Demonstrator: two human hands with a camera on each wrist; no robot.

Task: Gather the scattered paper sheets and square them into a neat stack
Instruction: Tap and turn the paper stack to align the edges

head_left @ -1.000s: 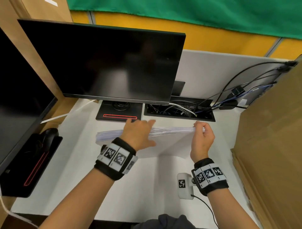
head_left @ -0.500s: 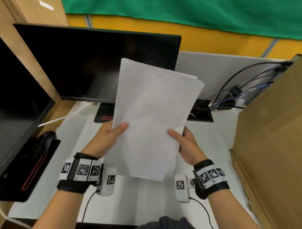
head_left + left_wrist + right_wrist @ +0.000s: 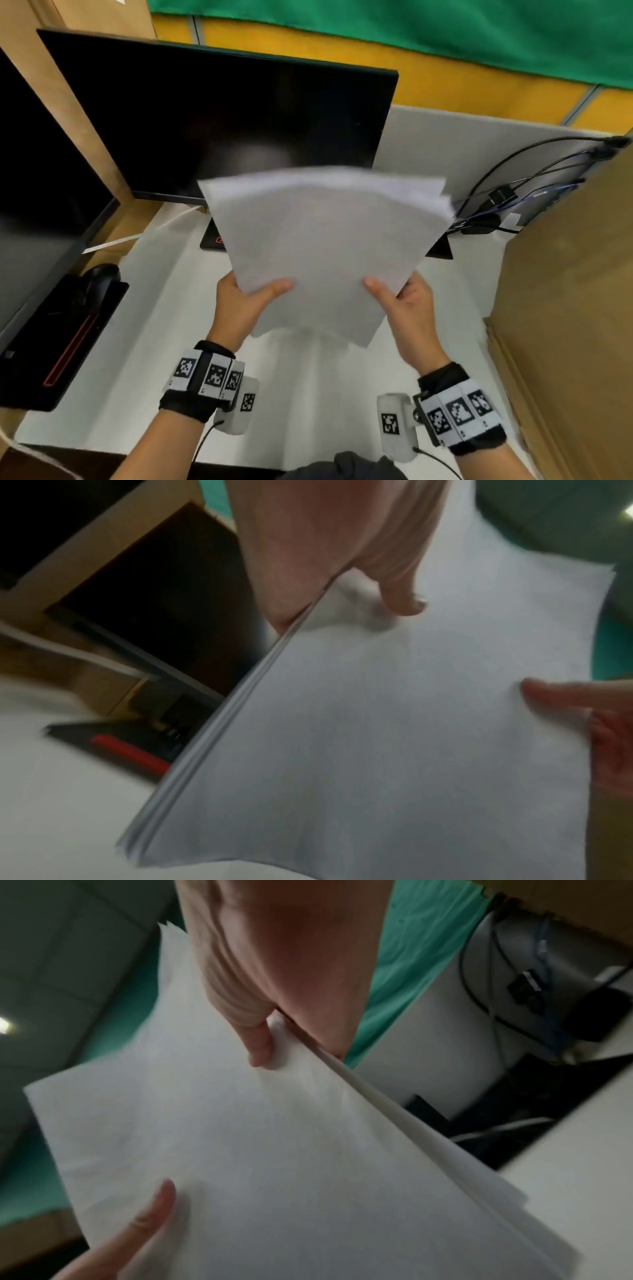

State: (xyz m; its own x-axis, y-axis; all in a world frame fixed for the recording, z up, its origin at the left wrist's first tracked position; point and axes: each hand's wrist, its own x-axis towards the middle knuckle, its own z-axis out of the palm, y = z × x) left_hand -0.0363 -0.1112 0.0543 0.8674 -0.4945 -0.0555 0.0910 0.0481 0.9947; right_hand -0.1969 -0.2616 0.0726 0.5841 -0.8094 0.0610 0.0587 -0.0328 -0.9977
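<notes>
A bundle of white paper sheets (image 3: 325, 246) is held up off the white desk (image 3: 144, 342), tilted with its far end toward the monitor. My left hand (image 3: 246, 301) grips its left edge, thumb on top and fingers underneath. My right hand (image 3: 400, 301) grips the right edge the same way. In the left wrist view the paper sheets (image 3: 394, 737) show a layered left edge, with my left hand (image 3: 342, 569) pinching it. In the right wrist view my right hand (image 3: 270, 993) pinches the paper sheets (image 3: 274, 1150), whose layers fan slightly at the right edge. The far corners look uneven.
A black monitor (image 3: 219, 123) stands behind the sheets, a second screen (image 3: 37, 192) at the left. A cardboard box (image 3: 575, 308) walls the right side. Cables (image 3: 513, 192) run at the back right. A black mouse (image 3: 99, 274) lies at the left.
A second ago the bundle stood on edge on the desk between both hands. It was then lifted upright, and now it has tipped lower and away toward the monitor, both hands still holding it.
</notes>
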